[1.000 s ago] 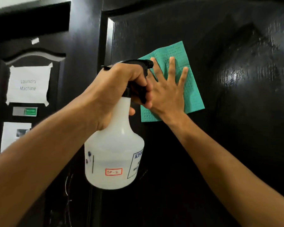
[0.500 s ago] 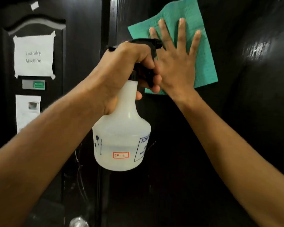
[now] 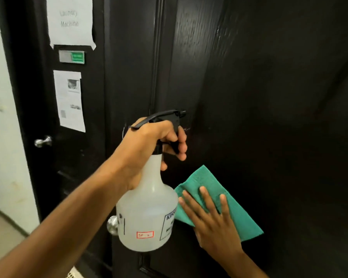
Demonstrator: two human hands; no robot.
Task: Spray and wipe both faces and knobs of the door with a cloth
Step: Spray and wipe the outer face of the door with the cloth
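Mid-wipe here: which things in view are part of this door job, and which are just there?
In the job: door; green cloth under the right hand; spray bottle in the left hand; knob behind the bottle.

Just there: laundry sign; green plate; printed notice; far knob.

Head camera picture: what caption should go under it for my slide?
Right hand presses green cloth on dark door; left hand holds spray bottle.
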